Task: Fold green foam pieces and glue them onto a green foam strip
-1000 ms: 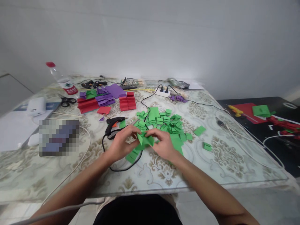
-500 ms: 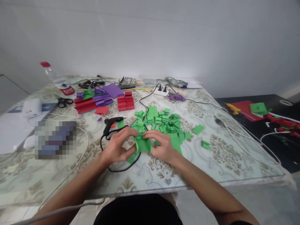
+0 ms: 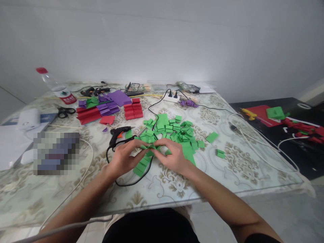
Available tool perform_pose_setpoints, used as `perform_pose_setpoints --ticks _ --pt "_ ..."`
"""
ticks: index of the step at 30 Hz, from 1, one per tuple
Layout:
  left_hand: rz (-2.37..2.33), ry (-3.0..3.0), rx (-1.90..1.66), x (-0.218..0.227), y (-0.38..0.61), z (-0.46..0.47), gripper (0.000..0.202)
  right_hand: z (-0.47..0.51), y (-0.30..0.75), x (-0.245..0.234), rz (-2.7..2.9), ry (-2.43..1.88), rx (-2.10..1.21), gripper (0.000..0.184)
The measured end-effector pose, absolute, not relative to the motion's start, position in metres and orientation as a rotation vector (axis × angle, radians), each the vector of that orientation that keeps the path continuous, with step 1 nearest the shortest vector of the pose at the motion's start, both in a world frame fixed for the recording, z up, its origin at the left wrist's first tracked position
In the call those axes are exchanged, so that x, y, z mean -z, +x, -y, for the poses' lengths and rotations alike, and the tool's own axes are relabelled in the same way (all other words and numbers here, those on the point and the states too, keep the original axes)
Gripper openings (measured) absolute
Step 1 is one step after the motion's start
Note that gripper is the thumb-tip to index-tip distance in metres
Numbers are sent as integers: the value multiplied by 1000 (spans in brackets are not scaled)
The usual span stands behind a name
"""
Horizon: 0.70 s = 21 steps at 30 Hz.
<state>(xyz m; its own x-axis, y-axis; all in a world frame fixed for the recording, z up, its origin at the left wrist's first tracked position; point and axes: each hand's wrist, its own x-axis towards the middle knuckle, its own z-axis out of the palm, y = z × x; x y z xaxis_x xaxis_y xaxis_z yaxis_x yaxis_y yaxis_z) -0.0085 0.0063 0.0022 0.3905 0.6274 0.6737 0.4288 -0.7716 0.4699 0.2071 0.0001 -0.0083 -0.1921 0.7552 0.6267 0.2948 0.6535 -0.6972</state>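
Note:
Between my two hands is a green piece of paper (image 3: 151,146), seen nearly edge-on and partly covered by fingers. My left hand (image 3: 126,156) pinches its left side, fingers closed over thumb. My right hand (image 3: 174,156) pinches the right side the same way. Just beyond them lies a heap of small folded green paper pieces (image 3: 181,131). A flat green sheet (image 3: 187,152) lies beside my right hand, partly hidden by it. Under my left hand's fingertips rests a creased green strip (image 3: 140,166).
A black glue gun (image 3: 117,134) lies left of the heap, its cord looping under my hands. Farther back are red folded papers (image 3: 133,109), a purple sheet (image 3: 119,98), scissors (image 3: 65,111), a bottle (image 3: 63,93) and a white power strip (image 3: 172,98). A yellow tool (image 3: 249,114) lies at right.
The green paper was opened toward me with its face showing; now it is tilted or folded flat between my fingers. The view has shifted slightly.

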Motion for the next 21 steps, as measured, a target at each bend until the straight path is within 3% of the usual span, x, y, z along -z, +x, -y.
perform_pose_setpoints --ticks 4,8,21 --pt "-1064 2348 -1392 1 -7 -7 10 -2 205 9 1645 -954 -674 19" --pt "-1120 2196 -1350 -3 -5 -7 16 -5 204 10 1508 -972 -872 25" --pt "-873 1582 -1219 2 1 -8 18 -8 200 8 1297 -941 -1221 39"
